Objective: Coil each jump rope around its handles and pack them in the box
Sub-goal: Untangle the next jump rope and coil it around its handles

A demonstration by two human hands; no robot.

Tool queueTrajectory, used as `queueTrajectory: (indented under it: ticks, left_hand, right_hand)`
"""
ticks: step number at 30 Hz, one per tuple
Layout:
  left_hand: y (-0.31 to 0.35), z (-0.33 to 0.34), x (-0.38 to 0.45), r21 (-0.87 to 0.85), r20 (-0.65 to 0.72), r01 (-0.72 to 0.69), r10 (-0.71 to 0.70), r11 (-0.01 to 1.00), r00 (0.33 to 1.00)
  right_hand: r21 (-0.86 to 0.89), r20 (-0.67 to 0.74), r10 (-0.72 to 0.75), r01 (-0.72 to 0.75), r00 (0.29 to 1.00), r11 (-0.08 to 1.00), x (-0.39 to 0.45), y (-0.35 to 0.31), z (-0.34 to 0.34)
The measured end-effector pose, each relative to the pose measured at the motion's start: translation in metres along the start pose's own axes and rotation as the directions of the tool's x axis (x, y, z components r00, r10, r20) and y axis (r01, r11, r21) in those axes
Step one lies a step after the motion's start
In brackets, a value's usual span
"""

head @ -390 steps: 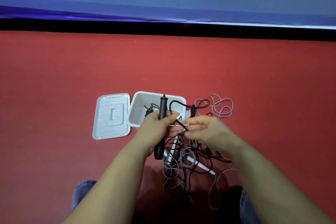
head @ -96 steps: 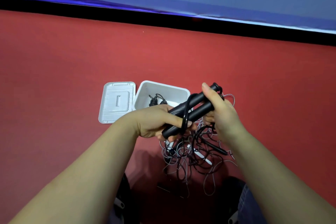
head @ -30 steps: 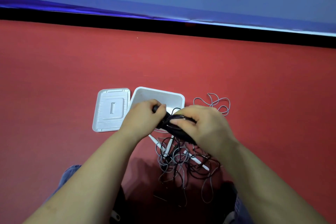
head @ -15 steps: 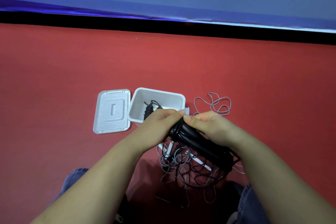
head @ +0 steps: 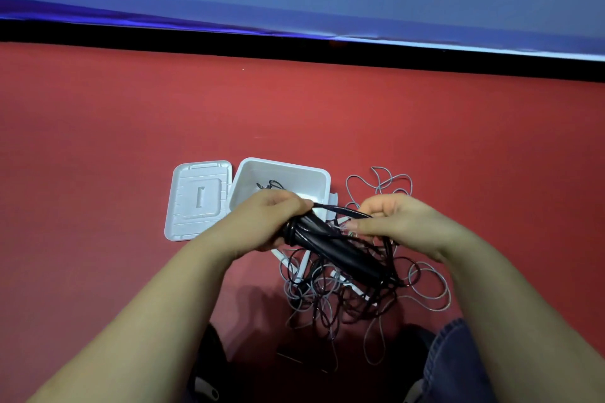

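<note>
My left hand (head: 268, 221) grips the upper end of two black jump-rope handles (head: 340, 253) held together, slanting down to the right above the pile. Black rope is wound round them. My right hand (head: 402, 226) pinches a strand of that black rope (head: 347, 212) just right of the handles' top. The white box (head: 294, 173) stands open behind my left hand, with a coiled black rope (head: 270, 186) partly visible inside. Below my hands lies a tangle of grey and black ropes (head: 330, 298) with white handles (head: 302, 267).
The box's white lid (head: 199, 199) lies flat to the left of the box on the red floor. Loose grey rope loops (head: 379, 185) spread right of the box. My knees in blue jeans (head: 455, 366) frame the bottom. A black strip and blue wall run along the back.
Over the last second the handles swung from over the box to slant down-right, and my right hand moved off them to pinch a rope strand near their top.
</note>
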State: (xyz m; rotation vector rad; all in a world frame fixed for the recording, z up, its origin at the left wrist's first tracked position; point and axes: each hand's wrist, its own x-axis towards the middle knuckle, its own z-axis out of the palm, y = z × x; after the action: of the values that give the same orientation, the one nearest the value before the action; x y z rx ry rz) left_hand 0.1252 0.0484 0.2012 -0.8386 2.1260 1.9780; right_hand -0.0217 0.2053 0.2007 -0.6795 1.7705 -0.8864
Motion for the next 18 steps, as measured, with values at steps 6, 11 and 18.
queueTrajectory:
  ticks: [6,11,18]
  left_hand:
    - [-0.004,-0.005,0.002,-0.048,0.041,0.069,-0.068,0.996,0.997]
    - [-0.009,-0.028,0.004,0.007,-0.279,0.089,-0.084,0.996,0.957]
    - [-0.009,-0.032,0.002,-0.142,-0.26,0.07,-0.106,0.987,0.96]
  right_hand:
    - [-0.483,-0.347,-0.265,0.071,0.899,0.873,0.009,0.006,0.004]
    - [-0.379,-0.212,-0.056,-0.029,0.976,0.925,0.012,0.019,-0.007]
    - [-0.413,-0.313,-0.114,-0.027,0.943,0.91,0.013,0.018,0.003]
